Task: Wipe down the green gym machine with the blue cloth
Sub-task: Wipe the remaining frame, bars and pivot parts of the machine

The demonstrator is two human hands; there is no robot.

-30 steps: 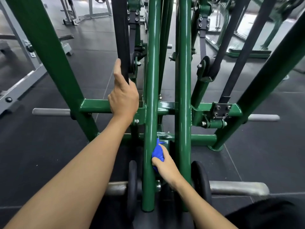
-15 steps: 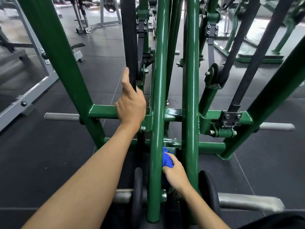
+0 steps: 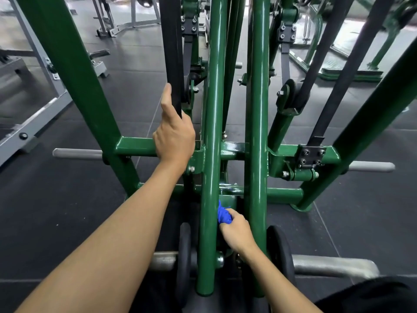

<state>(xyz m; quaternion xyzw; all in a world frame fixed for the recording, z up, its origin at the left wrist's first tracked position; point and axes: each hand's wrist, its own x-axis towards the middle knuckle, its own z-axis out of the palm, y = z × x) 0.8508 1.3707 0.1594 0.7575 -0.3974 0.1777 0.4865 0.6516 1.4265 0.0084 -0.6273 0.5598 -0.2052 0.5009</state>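
Two hands are on the green gym machine [image 3: 135, 145], but only one carries the cloth. Farthest left, the left hand [image 3: 174, 136] is wrapped around a black bar [image 3: 172, 53], thumb laid up along it. It looks like a brace, well above and apart from the wiping.

Next comes the left tube [image 3: 213, 109], a glossy upright whose long axis runs from near the person's body up and away. The blue cloth [image 3: 223, 215] is bunched against this tube's inner, right-hand flank, low down in the narrow gap between the uprights.

Just right of and below the cloth, the right hand [image 3: 237, 231] grasps it with curled fingers, the cloth poking out beyond the fingertips. The right tube [image 3: 258, 109] stands just beside the knuckles, with a weight plate [image 3: 281, 249] past it.

The right hand is plainly the nearer one, and the cloth lies ahead of it along the tube. The likely stroke therefore follows the tube's length, sliding up or down its flank rather than across, since the gap allows little sideways room.
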